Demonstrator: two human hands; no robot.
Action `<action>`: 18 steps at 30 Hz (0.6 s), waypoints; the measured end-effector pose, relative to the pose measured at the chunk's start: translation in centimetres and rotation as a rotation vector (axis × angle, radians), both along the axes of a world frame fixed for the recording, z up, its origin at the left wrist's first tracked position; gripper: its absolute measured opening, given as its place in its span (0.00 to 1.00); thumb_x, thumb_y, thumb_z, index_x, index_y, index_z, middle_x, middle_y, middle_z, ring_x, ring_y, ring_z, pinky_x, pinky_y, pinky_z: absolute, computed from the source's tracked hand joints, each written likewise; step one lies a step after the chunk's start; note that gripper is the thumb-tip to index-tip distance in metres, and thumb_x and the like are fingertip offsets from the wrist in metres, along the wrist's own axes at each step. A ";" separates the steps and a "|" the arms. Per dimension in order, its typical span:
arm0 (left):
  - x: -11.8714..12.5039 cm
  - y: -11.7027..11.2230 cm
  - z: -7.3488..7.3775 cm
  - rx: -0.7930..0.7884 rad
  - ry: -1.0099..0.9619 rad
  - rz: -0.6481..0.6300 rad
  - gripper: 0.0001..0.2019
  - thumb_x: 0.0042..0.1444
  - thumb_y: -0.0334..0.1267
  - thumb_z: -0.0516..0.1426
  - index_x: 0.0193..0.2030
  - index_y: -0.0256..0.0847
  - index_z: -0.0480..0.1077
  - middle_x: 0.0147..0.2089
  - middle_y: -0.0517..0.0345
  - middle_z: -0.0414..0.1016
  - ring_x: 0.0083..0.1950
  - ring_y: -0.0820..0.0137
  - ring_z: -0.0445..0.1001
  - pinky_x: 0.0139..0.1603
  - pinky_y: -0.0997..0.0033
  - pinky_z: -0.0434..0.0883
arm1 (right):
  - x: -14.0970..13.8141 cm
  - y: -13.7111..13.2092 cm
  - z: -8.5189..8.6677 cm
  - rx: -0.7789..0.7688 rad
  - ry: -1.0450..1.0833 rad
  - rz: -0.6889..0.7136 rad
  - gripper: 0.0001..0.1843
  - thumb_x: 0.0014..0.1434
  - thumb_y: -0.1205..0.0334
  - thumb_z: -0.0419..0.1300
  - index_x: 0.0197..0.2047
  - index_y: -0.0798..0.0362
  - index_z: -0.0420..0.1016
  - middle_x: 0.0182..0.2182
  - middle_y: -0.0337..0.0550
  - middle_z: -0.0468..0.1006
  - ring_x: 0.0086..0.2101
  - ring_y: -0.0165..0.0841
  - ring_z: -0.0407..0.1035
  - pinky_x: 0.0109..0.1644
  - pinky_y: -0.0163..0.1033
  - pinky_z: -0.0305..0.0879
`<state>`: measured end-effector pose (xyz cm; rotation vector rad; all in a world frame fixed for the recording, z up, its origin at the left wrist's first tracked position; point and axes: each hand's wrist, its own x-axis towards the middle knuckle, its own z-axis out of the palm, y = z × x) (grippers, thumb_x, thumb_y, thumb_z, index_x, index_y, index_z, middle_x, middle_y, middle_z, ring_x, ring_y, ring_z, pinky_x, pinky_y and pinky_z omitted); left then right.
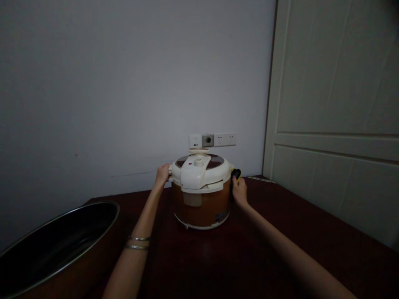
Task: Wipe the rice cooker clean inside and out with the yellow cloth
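Observation:
A brown and white electric pressure cooker (pixel 199 195) stands upright on the dark red table, its white lid on top. My left hand (pixel 162 174) is closed around the handle on the cooker's left side. At the right side, my right hand (pixel 239 191) is closed on a small black-and-yellow object (pixel 237 173), whose kind I cannot make out. That object lies against the cooker, beside its right handle, which is mostly hidden.
A large dark pan (pixel 59 245) with a brown outside sits at the left front of the table (pixel 202 261). Behind the cooker, wall sockets (pixel 225 139) are set in the grey wall. A pale panelled surface (pixel 336 124) rises along the right.

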<state>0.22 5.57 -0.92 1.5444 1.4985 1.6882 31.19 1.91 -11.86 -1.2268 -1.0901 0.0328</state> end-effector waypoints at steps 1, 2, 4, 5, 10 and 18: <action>0.0 0.0 0.0 -0.004 0.001 0.006 0.11 0.42 0.40 0.48 0.13 0.42 0.57 0.16 0.63 0.56 0.25 0.71 0.58 0.25 0.73 0.56 | 0.0 -0.1 -0.3 -0.023 0.008 0.005 0.29 0.56 0.36 0.44 0.19 0.51 0.63 0.18 0.43 0.66 0.26 0.37 0.64 0.32 0.40 0.61; 0.0 -0.1 0.1 -0.007 0.001 0.012 0.11 0.42 0.40 0.48 0.13 0.42 0.57 0.16 0.63 0.56 0.25 0.71 0.58 0.25 0.73 0.56 | -0.1 -0.3 -0.6 -0.039 0.012 0.010 0.29 0.55 0.35 0.46 0.17 0.50 0.61 0.16 0.42 0.64 0.24 0.37 0.64 0.30 0.40 0.60; 0.1 -0.1 0.1 -0.009 0.002 0.022 0.11 0.41 0.40 0.48 0.13 0.42 0.57 0.16 0.63 0.56 0.25 0.71 0.58 0.26 0.72 0.56 | -0.6 -1.4 -1.1 -0.041 0.013 0.011 0.28 0.54 0.36 0.48 0.18 0.51 0.63 0.19 0.43 0.65 0.25 0.37 0.64 0.31 0.41 0.61; 0.1 -0.2 0.2 -0.007 0.003 0.026 0.11 0.41 0.41 0.48 0.13 0.42 0.57 0.16 0.63 0.56 0.25 0.70 0.58 0.26 0.72 0.56 | -0.9 -2.2 -1.3 -0.028 0.013 0.007 0.27 0.55 0.37 0.48 0.21 0.52 0.65 0.23 0.45 0.67 0.27 0.38 0.65 0.33 0.41 0.62; 0.1 -0.1 0.0 0.007 -0.004 0.034 0.11 0.41 0.42 0.48 0.14 0.42 0.57 0.17 0.62 0.57 0.25 0.70 0.58 0.27 0.72 0.57 | -3.5 -5.4 -1.1 0.100 -0.024 0.028 0.24 0.60 0.44 0.47 0.41 0.56 0.71 0.42 0.50 0.65 0.43 0.37 0.65 0.50 0.42 0.62; -0.1 0.3 -0.4 0.021 -0.006 0.030 0.11 0.40 0.44 0.48 0.15 0.42 0.59 0.17 0.62 0.60 0.26 0.69 0.60 0.28 0.71 0.59 | -2.8 -2.6 -0.8 0.243 0.022 0.021 0.20 0.63 0.48 0.47 0.39 0.55 0.71 0.37 0.47 0.62 0.40 0.38 0.63 0.49 0.46 0.62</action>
